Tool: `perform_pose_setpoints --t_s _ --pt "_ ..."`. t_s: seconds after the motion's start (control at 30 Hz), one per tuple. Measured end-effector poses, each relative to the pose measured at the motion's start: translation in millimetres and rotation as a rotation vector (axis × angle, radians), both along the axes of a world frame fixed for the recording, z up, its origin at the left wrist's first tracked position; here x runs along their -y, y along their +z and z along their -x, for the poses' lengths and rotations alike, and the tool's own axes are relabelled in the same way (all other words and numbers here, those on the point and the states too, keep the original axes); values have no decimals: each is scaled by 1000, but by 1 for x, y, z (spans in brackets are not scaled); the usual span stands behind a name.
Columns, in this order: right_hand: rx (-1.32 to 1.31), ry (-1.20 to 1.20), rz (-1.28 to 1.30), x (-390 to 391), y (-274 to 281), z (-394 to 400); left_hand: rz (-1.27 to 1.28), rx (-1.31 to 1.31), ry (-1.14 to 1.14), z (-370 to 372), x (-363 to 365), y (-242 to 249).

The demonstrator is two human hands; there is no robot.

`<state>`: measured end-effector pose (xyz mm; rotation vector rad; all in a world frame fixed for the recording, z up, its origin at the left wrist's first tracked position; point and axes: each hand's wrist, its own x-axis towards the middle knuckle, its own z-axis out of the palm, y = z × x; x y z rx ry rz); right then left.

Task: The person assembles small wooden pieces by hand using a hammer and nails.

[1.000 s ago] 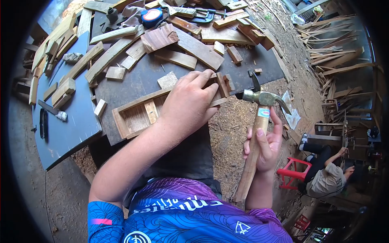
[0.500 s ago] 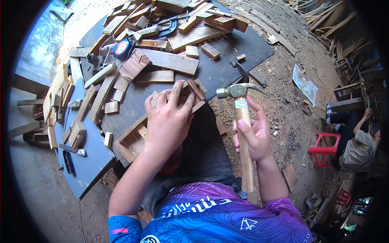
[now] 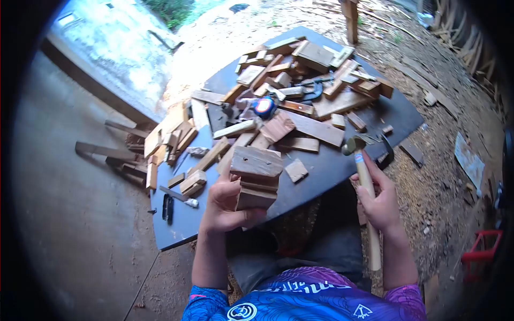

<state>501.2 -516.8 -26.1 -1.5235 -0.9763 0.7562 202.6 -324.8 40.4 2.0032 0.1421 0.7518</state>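
Observation:
My left hand (image 3: 225,206) is wrapped round a wooden box (image 3: 258,161), raised above the table's near edge. The box is tipped so that one end faces me, with a small dark spot on its upper board; its inside is hidden. On the right, my right hand (image 3: 383,206) grips a claw hammer (image 3: 364,174) by its pale wooden handle. The hammer head points up and away from me, apart from the box. Beyond the box, a small square wood block (image 3: 296,170) lies on the dark table (image 3: 326,170).
Wood offcuts (image 3: 316,125) crowd the table, with a blue tape measure (image 3: 264,107) and a clamp (image 3: 313,91) among them. A dark curved tool (image 3: 386,150) lies at the right edge. Farther right, a red stool (image 3: 480,251) stands on the ground.
My left hand has lifted the box and turned it end-up, shifting from on top of it to its side. The hammer stays in my right hand. The view has tilted up and swung left.

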Motion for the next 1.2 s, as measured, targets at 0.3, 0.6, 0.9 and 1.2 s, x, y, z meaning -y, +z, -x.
perform_pose_setpoints --t_s 0.3,0.6,0.9,1.2 --pt "519 182 -86 -116 34 27 656 375 317 100 44 -40" --pt "1155 299 90 -217 18 27 1012 784 -421 142 30 -44" --pt "1415 257 23 -248 16 7 865 487 -40 152 35 -39" --pt "968 204 -386 -211 28 61 340 -11 573 108 43 1"
